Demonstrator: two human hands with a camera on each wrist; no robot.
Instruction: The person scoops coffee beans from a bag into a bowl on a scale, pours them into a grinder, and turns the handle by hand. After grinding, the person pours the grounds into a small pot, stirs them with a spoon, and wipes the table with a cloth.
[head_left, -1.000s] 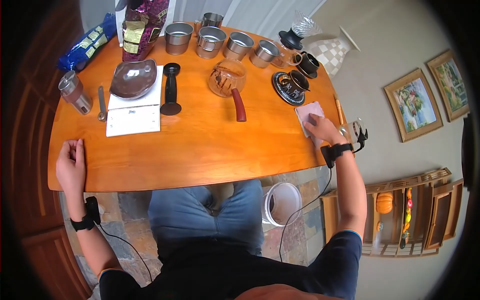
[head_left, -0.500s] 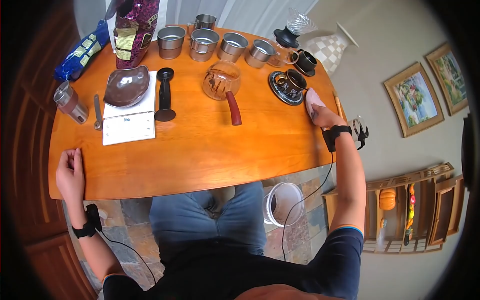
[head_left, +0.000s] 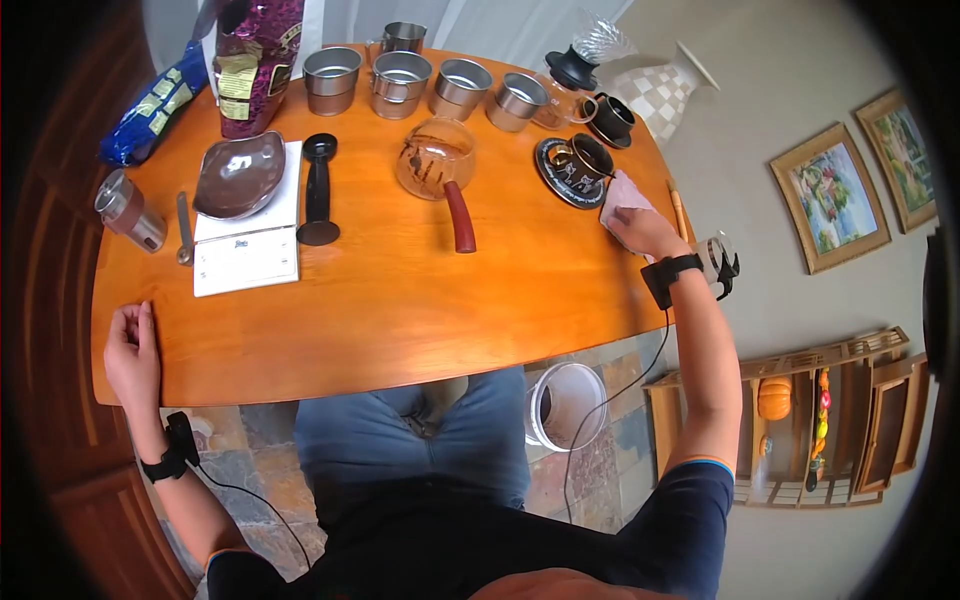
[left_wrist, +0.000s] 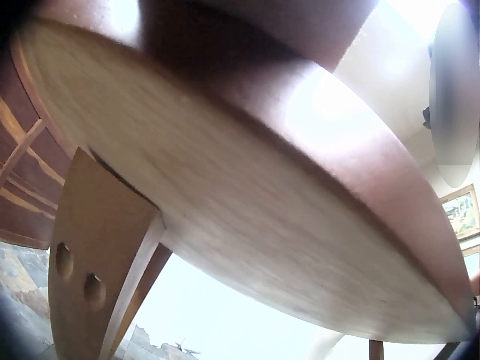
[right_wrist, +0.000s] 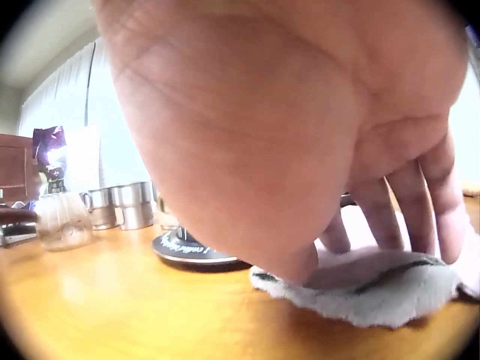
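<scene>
The right hand (head_left: pixel 645 230) presses a pink cloth (head_left: pixel 622 190) to the table at the right, beside the black cup (head_left: pixel 580 163) and its saucer (head_left: pixel 555 187). Seen from the right wrist, the fingers of this hand (right_wrist: pixel 292 127) reach down, spread and fairly straight, onto the bunched cloth (right_wrist: pixel 382 292). At the table's left front edge rests the left hand (head_left: pixel 132 350), its fingers loosely curled around nothing. Only the table's underside (left_wrist: pixel 225 195) and rim show in the left wrist view; that hand is out of it.
A glass pot (head_left: pixel 436 160) with a red handle stands mid-table, metal cups (head_left: pixel 400 85) behind it. A scale (head_left: pixel 246 262) bearing a brown dish (head_left: pixel 240 176), a black tool (head_left: pixel 318 190) and a grinder (head_left: pixel 130 210) are left. A glass vessel (head_left: pixel 718 258) stands by the right wrist.
The right hand and cloth have moved away from the body, closer to the saucer. Narrow half a second ago, the cloth now shows wider. The left hand stays at the edge; the head view has shifted slightly.
</scene>
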